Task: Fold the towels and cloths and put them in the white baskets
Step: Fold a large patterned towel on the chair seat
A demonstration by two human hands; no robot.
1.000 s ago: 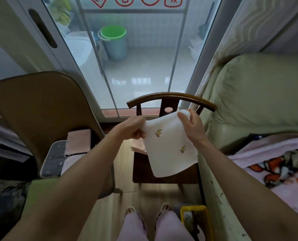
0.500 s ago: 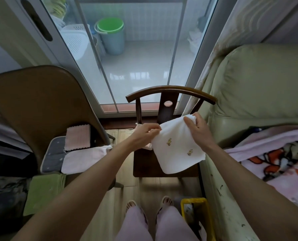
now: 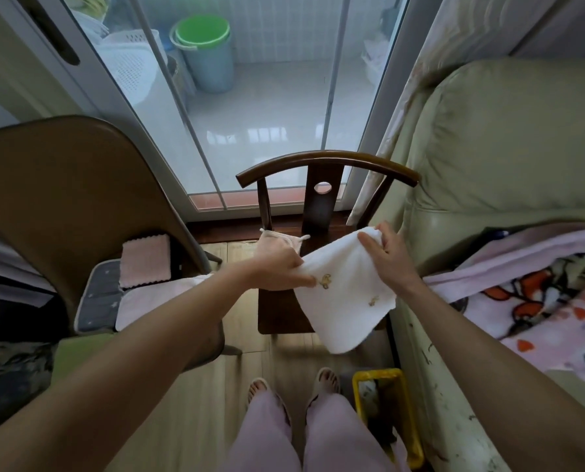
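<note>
Both hands pinch the small white terry towel with yellow embroidered motifs (image 3: 344,294) above the dark wooden chair (image 3: 321,199): left hand (image 3: 277,267) at one corner, right hand (image 3: 386,257) at the other, likely keeping it spread taut for folding.

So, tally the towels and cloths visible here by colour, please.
White: 1, the white towel held by the left hand and the right hand
Pink: 3, pink cloth, pink towel, pink piece
Total: 4

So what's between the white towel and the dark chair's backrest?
Head view: a pink cloth lies on the chair seat, behind the left hand gripping the white towel.
</note>
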